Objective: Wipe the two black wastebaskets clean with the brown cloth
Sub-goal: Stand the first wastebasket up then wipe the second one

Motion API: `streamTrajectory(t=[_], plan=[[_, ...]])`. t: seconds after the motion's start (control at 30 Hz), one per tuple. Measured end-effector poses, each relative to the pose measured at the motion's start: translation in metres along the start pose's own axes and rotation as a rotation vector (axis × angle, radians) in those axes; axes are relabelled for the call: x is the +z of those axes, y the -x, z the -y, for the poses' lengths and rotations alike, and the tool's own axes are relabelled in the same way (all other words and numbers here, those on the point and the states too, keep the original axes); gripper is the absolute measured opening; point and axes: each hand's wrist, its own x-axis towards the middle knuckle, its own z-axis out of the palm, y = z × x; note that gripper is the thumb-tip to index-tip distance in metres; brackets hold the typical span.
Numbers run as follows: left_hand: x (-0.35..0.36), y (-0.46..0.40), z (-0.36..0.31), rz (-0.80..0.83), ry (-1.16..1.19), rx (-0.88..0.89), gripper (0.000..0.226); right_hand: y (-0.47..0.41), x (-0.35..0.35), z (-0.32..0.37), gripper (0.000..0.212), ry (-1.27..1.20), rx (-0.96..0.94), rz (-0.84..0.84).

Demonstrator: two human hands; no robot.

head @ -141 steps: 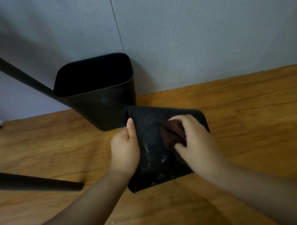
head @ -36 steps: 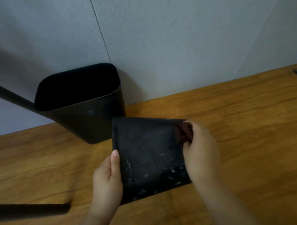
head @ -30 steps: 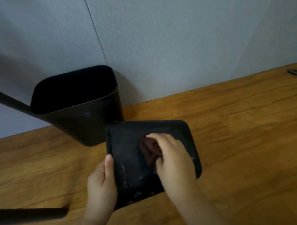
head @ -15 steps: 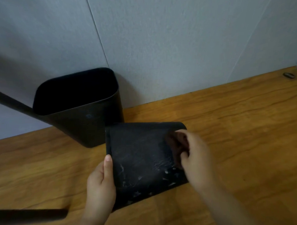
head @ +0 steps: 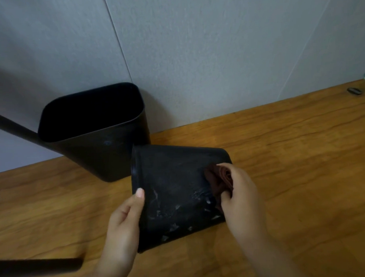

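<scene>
My left hand (head: pixel 123 220) grips the tipped wastebasket (head: pixel 175 192) at its rim, steadying it so my right hand (head: pixel 239 195), clutching the bunched brown cloth (head: pixel 217 179), can scrub its streaked side.

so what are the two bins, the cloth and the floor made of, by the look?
Tipped wastebasket: looks like thin matte black plastic, smooth with rounded corners and pale smears. Upright wastebasket: the same, with a moulded rim. Brown cloth: soft fabric, bunched in folds; weave unclear. Floor: wood or wood-look laminate, grain visible.
</scene>
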Motion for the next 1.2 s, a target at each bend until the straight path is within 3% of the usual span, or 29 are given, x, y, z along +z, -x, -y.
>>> streamTrajectory(t=[0.1,0.2,0.43,0.63,0.83,0.93,1.07,1.13,1.2], plan=[[0.006,0.01,0.008,-0.003,-0.103,0.075,0.023,-0.003,-0.002,0.0,0.051,-0.032,0.031,-0.013],[0.01,0.012,0.014,-0.107,-0.281,0.206,0.033,-0.008,-0.009,-0.005,0.047,-0.058,0.048,0.029],[0.014,0.008,0.018,-0.192,-0.264,0.25,0.042,0.001,-0.018,-0.024,0.047,0.004,0.254,-0.045],[0.017,0.01,0.01,-0.214,-0.23,0.222,0.038,0.041,-0.004,0.01,0.065,0.032,-0.053,0.119],[0.015,0.012,0.012,-0.169,-0.284,0.267,0.044,0.019,-0.015,-0.018,0.054,0.007,0.271,-0.075],[0.019,0.009,0.012,-0.183,-0.29,0.278,0.046,0.037,-0.007,-0.002,0.063,0.026,0.178,-0.058],[0.017,0.009,0.009,-0.219,-0.242,0.246,0.04,0.062,0.004,0.023,0.073,0.025,-0.119,0.167],[0.015,0.009,0.01,-0.231,-0.221,0.226,0.039,0.051,0.002,0.013,0.07,0.036,-0.082,0.15],[0.013,0.01,0.011,-0.24,-0.216,0.214,0.038,0.037,-0.005,-0.002,0.065,0.015,0.074,0.024]])
